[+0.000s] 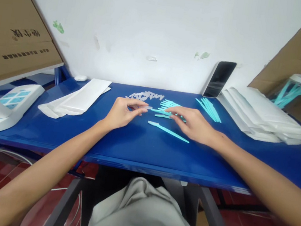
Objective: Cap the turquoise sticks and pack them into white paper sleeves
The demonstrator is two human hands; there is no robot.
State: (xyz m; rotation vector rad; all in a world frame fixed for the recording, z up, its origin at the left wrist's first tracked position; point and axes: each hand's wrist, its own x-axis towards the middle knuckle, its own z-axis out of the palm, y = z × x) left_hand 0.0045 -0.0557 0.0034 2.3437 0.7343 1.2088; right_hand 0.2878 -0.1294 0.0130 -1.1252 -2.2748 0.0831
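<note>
My left hand [125, 112] pinches a small clear plastic cap [148, 107] between thumb and fingertips. Just to its right, my right hand [190, 122] has its fingers closed over a thin turquoise stick whose tip meets the cap or lies right beside it. Several turquoise sticks [169, 103] lie fanned out behind my right hand. One turquoise stick with a pale capped end [168, 131] rests nearer the front edge. Behind my left hand is a loose heap of clear caps [147, 95]. More turquoise sticks [210, 109] form a bundle to the right.
On the blue table [134, 144], white packets [76, 98] lie left and a stack of them [266, 113] right. A phone [220, 79] leans on the wall. At far left sits a white device [13, 103]; a jar of turquoise sticks [298, 89] stands at right.
</note>
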